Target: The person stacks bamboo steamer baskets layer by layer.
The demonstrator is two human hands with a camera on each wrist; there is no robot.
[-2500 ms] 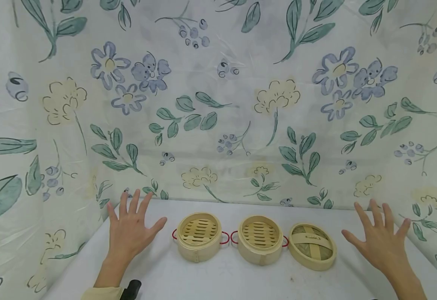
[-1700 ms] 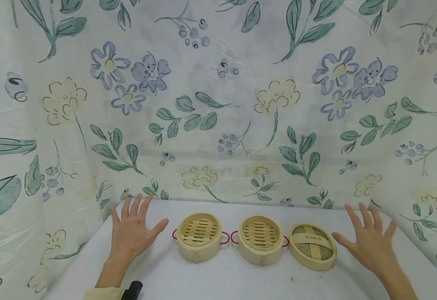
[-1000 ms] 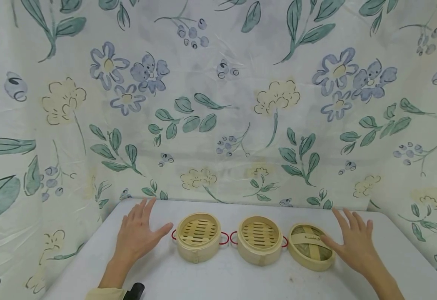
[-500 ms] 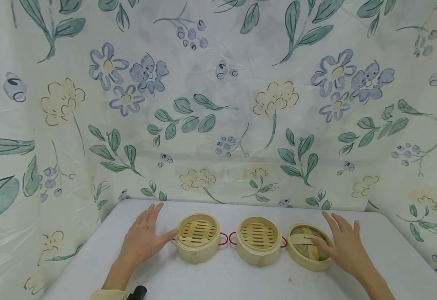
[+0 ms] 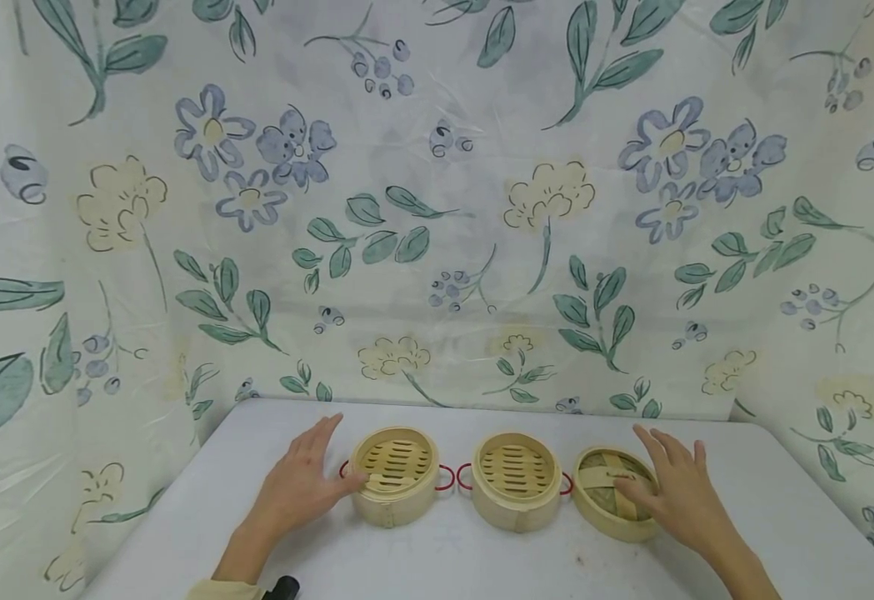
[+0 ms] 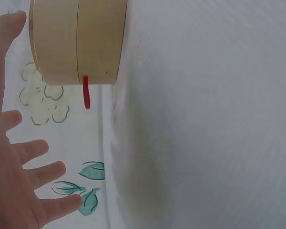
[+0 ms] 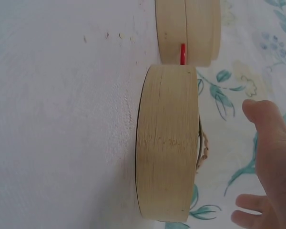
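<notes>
Two round bamboo steamer baskets with slatted bases and red side handles stand on the table: the left basket (image 5: 395,500) and the middle basket (image 5: 516,504). To their right lies a bamboo steamer lid (image 5: 611,523) with crossed bands on top. My left hand (image 5: 297,487) hovers at the left basket's left side, its fingers spread and the thumb over the near-left rim. In the left wrist view, the thumb is apart from the basket wall (image 6: 78,43). My right hand (image 5: 678,496) is above the lid's right side, fingers spread; the right wrist view shows a gap between it and the lid (image 7: 167,143).
The white table (image 5: 474,567) ends at a floral cloth backdrop (image 5: 437,250) behind and at both sides. A dark strap-like piece (image 5: 283,588) sits by the left sleeve (image 5: 225,590). Small specks lie on the tabletop in front of the lid.
Both hands have moved inward: the left one rightward to the left basket, the right one leftward over the lid. The baskets and lid stay where they were.
</notes>
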